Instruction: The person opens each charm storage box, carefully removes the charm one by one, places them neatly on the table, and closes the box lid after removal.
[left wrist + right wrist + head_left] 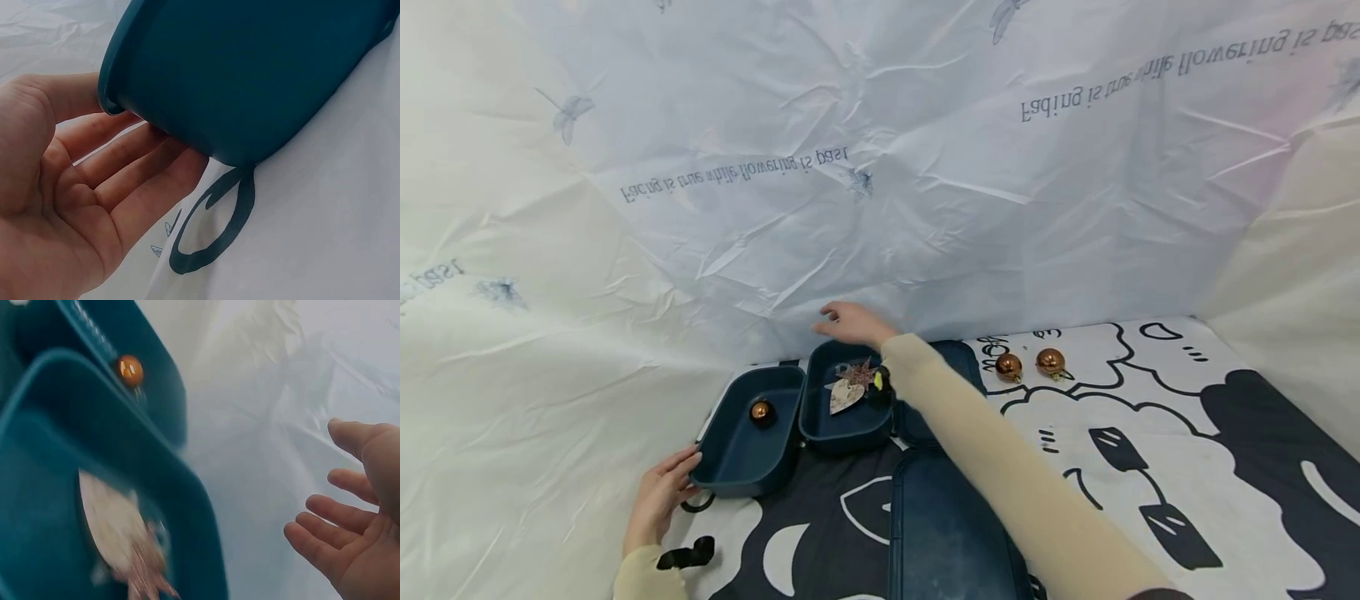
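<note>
At the left, my left hand (662,492) holds the near left corner of a dark blue plastic box (206,75), with the thumb at its rim and the fingers against its outer wall. One shiny copper bauble (762,410) lies inside that box. My right hand (852,323) is over the back edge of a second blue box (842,435), its fingers spread and nothing in them, as the right wrist view shows. This second box contains a pale leaf-shaped ornament (847,395) and a pinkish glittery star-like ornament (859,373), partly overlapping.
Two copper baubles (1051,362) sit on the patterned cloth (1150,467) to the right. Behind my right forearm is another dark blue piece (961,358), partly hidden. A flat blue lid (947,525) lies in front. White printed sheeting (880,208) rises behind the boxes.
</note>
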A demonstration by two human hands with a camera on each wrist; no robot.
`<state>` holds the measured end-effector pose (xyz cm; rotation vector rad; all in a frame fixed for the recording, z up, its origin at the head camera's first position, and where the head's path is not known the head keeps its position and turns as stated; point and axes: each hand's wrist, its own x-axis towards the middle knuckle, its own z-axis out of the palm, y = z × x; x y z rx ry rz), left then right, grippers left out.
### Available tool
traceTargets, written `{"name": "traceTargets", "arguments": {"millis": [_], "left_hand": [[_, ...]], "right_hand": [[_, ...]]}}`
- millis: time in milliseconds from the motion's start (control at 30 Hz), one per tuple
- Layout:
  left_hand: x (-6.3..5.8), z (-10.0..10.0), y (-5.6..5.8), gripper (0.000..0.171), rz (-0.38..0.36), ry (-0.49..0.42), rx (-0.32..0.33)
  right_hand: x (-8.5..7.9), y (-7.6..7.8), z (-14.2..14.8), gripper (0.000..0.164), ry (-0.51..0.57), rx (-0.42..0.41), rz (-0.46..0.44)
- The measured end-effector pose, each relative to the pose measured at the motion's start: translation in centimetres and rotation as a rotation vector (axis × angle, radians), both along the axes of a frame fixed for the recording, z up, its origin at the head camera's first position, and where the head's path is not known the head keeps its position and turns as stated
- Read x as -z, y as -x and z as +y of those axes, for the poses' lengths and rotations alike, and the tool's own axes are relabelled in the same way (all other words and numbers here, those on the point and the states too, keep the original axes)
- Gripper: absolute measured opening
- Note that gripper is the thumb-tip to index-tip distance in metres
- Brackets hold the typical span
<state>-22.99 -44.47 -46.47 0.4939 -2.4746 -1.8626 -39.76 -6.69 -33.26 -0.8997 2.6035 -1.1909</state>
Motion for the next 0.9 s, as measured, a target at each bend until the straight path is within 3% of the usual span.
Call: {"name": "traceTargets", "arguments": {"millis": [333, 500, 733, 900], "left_hand": [[0.3, 0.6, 0.3, 0.072, -0.004, -0.025, -0.008], [0.5, 0.6, 0.4, 0.074, -0.025, -0.046, -0.043], [0.7, 0.3, 0.0, 0.076, -0.029, -0.051, -0.065], [0.5, 0.2, 0.2, 0.077, -0.023, -0.040, -0.066]], "right_hand": [[3.7, -2.7, -6.2, 0.057, 0.059, -0.036, -0.074], [5.8, -3.6, -8.6, 0.056, 0.056, -0.035, -0.099], [7.7, -4.6, -10.2, 0.061, 0.005, -0.046, -0.142], [8.2, -4.6, -10.6, 0.059, -0.021, -0.028, -0.142]]}}
